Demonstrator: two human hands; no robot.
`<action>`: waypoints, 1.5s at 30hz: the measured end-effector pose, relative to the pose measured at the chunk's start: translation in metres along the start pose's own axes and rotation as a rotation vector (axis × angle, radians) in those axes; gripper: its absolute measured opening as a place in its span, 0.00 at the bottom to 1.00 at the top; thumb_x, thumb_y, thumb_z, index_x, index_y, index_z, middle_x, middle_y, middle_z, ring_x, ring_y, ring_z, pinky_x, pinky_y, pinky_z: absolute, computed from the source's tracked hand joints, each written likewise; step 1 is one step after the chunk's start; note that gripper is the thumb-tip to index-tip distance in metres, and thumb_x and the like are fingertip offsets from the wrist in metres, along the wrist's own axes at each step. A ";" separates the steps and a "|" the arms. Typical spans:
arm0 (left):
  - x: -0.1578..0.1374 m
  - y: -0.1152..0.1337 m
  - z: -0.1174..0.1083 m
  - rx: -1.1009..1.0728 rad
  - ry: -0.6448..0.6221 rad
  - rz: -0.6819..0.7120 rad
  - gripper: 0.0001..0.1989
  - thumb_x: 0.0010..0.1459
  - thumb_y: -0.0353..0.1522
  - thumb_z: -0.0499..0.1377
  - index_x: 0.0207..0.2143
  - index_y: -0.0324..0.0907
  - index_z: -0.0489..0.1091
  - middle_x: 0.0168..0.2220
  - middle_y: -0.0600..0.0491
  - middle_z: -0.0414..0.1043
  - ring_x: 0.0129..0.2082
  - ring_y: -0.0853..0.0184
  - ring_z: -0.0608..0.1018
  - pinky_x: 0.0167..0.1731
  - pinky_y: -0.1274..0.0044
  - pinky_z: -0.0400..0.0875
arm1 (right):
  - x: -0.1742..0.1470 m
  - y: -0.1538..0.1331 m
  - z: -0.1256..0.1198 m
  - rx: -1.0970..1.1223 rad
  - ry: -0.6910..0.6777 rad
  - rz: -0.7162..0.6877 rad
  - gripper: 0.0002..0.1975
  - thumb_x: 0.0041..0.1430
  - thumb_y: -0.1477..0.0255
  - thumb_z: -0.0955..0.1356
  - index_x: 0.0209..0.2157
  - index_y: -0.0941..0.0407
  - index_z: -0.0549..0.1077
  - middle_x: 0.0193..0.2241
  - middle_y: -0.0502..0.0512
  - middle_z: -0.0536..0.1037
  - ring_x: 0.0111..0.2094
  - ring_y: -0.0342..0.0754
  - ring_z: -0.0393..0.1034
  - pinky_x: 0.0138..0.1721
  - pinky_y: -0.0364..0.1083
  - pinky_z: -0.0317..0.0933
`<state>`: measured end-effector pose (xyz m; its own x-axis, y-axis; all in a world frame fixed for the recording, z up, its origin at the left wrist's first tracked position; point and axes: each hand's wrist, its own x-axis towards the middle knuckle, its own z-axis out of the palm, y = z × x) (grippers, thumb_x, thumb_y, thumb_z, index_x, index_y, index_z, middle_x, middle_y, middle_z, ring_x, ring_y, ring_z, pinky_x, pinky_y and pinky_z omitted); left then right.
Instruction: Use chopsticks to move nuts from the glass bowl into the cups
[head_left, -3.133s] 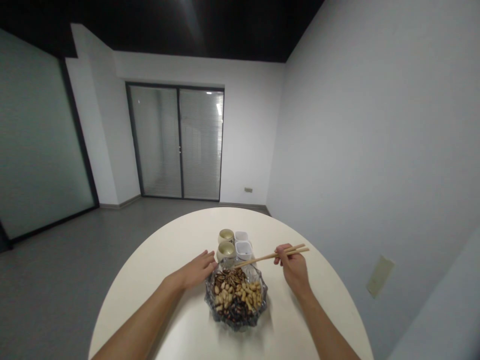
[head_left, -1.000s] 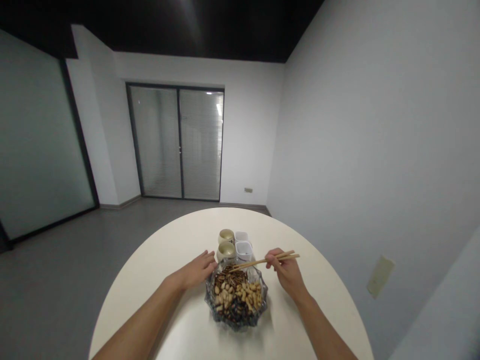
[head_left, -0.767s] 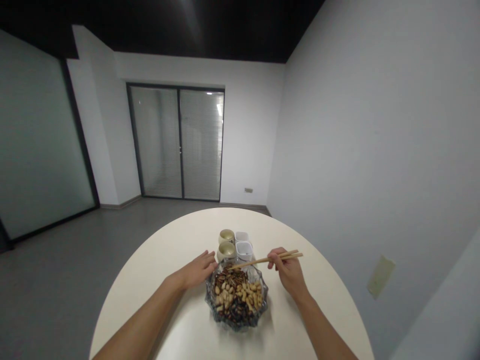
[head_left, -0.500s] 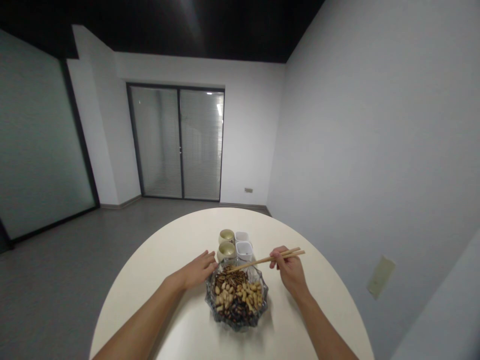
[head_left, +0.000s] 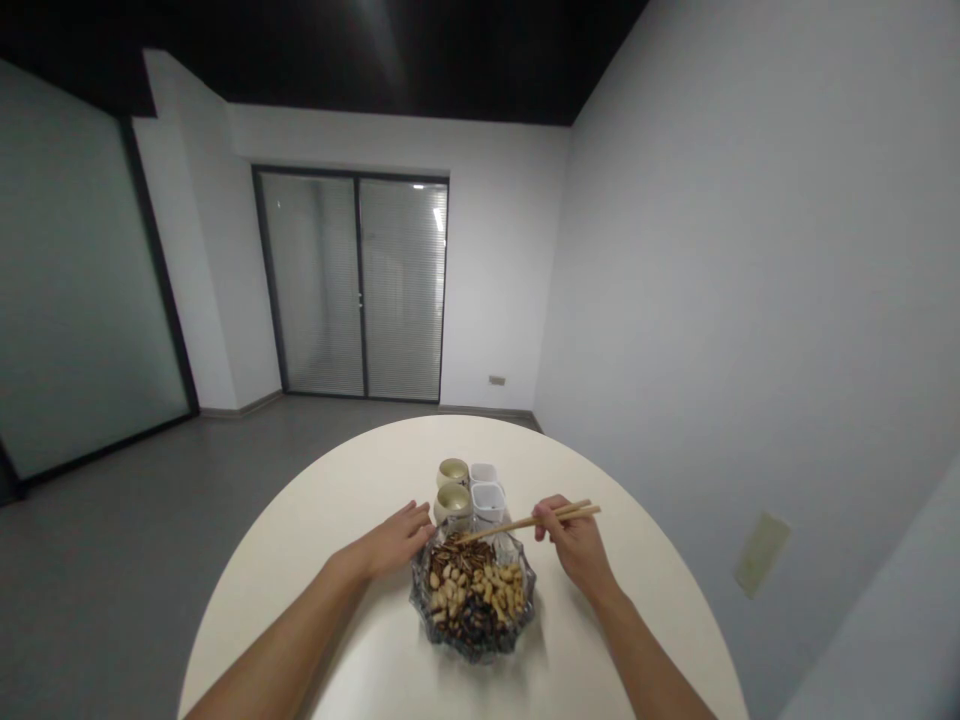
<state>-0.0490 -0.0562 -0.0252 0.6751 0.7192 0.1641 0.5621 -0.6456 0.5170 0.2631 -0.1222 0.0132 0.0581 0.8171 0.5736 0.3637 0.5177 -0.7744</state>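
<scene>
A clear glass bowl [head_left: 471, 652] with a scalloped rim holds peanuts [head_left: 501, 592], pistachios [head_left: 448, 592], dark seeds [head_left: 480, 622] and long brown striped seeds [head_left: 454, 558], each kind in its own part. Wooden chopsticks [head_left: 517, 523] are gripped in my right hand [head_left: 571, 543], to the right of the bowl. Their tips reach in among the brown seeds at the far side; whether they pinch one is too small to tell. My left hand [head_left: 401, 537] lies with fingers stretched out on the left, its fingertips at the bowl's rim.
Just beyond the bowl stand two greenish cups [head_left: 453, 503] in a line, with two small white square cups [head_left: 488, 500] to their right. All rest on a round cream table [head_left: 600, 640]. A white wall [head_left: 712, 300] runs along the right.
My right hand has shifted slightly left, bringing the chopsticks with it; their tips stay among the brown seeds. My left hand and the bowl look unmoved.
</scene>
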 end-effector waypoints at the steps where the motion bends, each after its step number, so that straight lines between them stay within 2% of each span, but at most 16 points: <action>1: 0.000 0.000 0.000 0.000 0.001 0.003 0.29 0.70 0.50 0.38 0.48 0.43 0.71 0.59 0.48 0.68 0.65 0.58 0.59 0.67 0.63 0.42 | 0.000 0.000 0.000 -0.004 0.002 -0.002 0.24 0.60 0.49 0.66 0.24 0.55 0.73 0.17 0.52 0.74 0.21 0.47 0.66 0.23 0.44 0.60; 8: -0.001 -0.001 0.001 0.003 0.001 -0.004 0.30 0.70 0.51 0.37 0.49 0.43 0.70 0.58 0.48 0.69 0.66 0.57 0.59 0.68 0.63 0.41 | 0.001 0.002 -0.002 -0.018 0.047 -0.002 0.24 0.62 0.50 0.65 0.26 0.55 0.73 0.15 0.51 0.74 0.18 0.46 0.64 0.21 0.44 0.59; 14: -0.001 0.000 0.000 -0.012 0.012 0.004 0.29 0.69 0.51 0.39 0.47 0.44 0.71 0.56 0.48 0.71 0.65 0.57 0.60 0.68 0.62 0.43 | 0.001 0.008 -0.004 -0.044 0.083 0.027 0.24 0.61 0.48 0.64 0.26 0.54 0.73 0.15 0.51 0.74 0.17 0.46 0.63 0.20 0.44 0.58; 18: -0.001 0.001 0.000 -0.019 0.023 0.015 0.27 0.69 0.50 0.40 0.49 0.45 0.71 0.56 0.50 0.71 0.65 0.58 0.61 0.68 0.63 0.43 | 0.001 0.006 -0.003 -0.067 0.039 0.022 0.23 0.60 0.49 0.66 0.24 0.54 0.72 0.16 0.51 0.74 0.20 0.47 0.67 0.23 0.44 0.61; 24: 0.000 0.003 0.001 0.001 0.017 -0.003 0.29 0.70 0.50 0.39 0.49 0.42 0.72 0.57 0.46 0.70 0.65 0.56 0.61 0.67 0.61 0.44 | 0.001 0.001 0.000 -0.057 0.018 -0.019 0.20 0.57 0.51 0.69 0.25 0.53 0.71 0.18 0.50 0.74 0.21 0.48 0.69 0.23 0.44 0.63; 31: 0.003 0.000 0.003 -0.008 0.024 0.016 0.26 0.70 0.49 0.40 0.48 0.45 0.72 0.55 0.50 0.72 0.64 0.58 0.61 0.68 0.63 0.44 | 0.000 0.004 -0.001 -0.092 -0.017 -0.066 0.18 0.61 0.53 0.67 0.28 0.54 0.72 0.22 0.53 0.77 0.25 0.49 0.72 0.25 0.44 0.65; 38: 0.004 -0.004 0.004 -0.006 0.022 0.002 0.29 0.69 0.51 0.39 0.48 0.44 0.72 0.57 0.49 0.71 0.65 0.57 0.60 0.67 0.62 0.44 | -0.002 0.004 0.000 -0.115 -0.065 -0.039 0.21 0.64 0.53 0.63 0.26 0.54 0.71 0.18 0.50 0.72 0.23 0.47 0.68 0.22 0.42 0.61; 45: 0.002 0.001 0.002 0.006 0.012 -0.004 0.31 0.69 0.52 0.37 0.48 0.44 0.71 0.56 0.49 0.71 0.65 0.57 0.60 0.68 0.63 0.42 | -0.003 0.004 0.000 -0.068 -0.061 -0.019 0.21 0.64 0.53 0.63 0.27 0.55 0.71 0.18 0.50 0.73 0.22 0.47 0.68 0.23 0.43 0.59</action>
<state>-0.0461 -0.0558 -0.0254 0.6670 0.7248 0.1724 0.5676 -0.6442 0.5127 0.2646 -0.1230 0.0084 -0.0056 0.8223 0.5691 0.4269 0.5166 -0.7422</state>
